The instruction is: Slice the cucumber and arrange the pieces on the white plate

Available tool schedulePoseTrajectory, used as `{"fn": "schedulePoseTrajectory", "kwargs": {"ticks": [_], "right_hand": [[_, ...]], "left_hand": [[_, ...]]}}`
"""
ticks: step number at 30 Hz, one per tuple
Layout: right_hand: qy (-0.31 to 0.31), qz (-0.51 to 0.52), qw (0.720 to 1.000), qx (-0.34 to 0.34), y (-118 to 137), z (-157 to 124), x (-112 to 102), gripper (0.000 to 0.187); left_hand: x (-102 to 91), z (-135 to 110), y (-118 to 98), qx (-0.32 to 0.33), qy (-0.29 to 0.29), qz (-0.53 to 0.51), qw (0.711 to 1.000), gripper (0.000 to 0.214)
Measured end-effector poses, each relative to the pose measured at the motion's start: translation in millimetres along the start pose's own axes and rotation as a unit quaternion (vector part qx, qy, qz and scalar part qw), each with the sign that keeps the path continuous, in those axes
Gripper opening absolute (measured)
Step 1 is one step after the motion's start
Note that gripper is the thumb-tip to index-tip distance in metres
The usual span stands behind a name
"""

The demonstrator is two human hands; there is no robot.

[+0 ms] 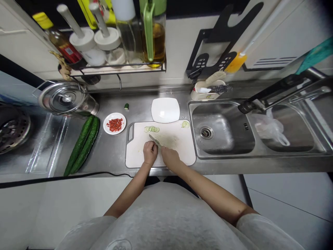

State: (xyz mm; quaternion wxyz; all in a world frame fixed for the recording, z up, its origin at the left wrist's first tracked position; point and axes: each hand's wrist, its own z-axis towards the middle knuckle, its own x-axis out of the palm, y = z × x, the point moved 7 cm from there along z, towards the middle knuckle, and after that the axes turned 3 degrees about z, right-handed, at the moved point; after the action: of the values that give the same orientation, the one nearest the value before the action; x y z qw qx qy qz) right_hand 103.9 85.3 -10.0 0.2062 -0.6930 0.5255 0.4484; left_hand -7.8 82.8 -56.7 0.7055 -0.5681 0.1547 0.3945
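On the white cutting board (137, 156), my right hand (170, 158) is wrapped round the handle of a kitchen knife (154, 139). Its blade points up and left, just past the fingertips of my left hand (150, 152). My left hand is closed with curled fingers resting on the board; what it holds is hidden. A little green shows by the blade. Ahead of the knife lies a short row of thin cucumber slices (152, 129). More cucumber slices (185, 124) lie at the board's upper right corner.
A white plate (165, 110) touches the board's far edge. Left are a small plate (106, 130) of chopped red pieces, a cucumber end (126, 106), two whole cucumbers (82, 147) and a lidded steel pot (65, 99). A double sink (221, 152) is right; a condiment rack (117, 71) hangs above.
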Motion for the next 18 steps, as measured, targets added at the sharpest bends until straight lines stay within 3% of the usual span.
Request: {"fn": "schedulePoseTrajectory", "kwargs": {"ticks": [18], "right_hand": [[-0.005, 0.021, 1.000, -0.012, -2, 13, 9, 0.026]], "left_hand": [[-1.2, 0, -2, -0.003, -0.001, -0.001, 1.000, 0.016]]}}
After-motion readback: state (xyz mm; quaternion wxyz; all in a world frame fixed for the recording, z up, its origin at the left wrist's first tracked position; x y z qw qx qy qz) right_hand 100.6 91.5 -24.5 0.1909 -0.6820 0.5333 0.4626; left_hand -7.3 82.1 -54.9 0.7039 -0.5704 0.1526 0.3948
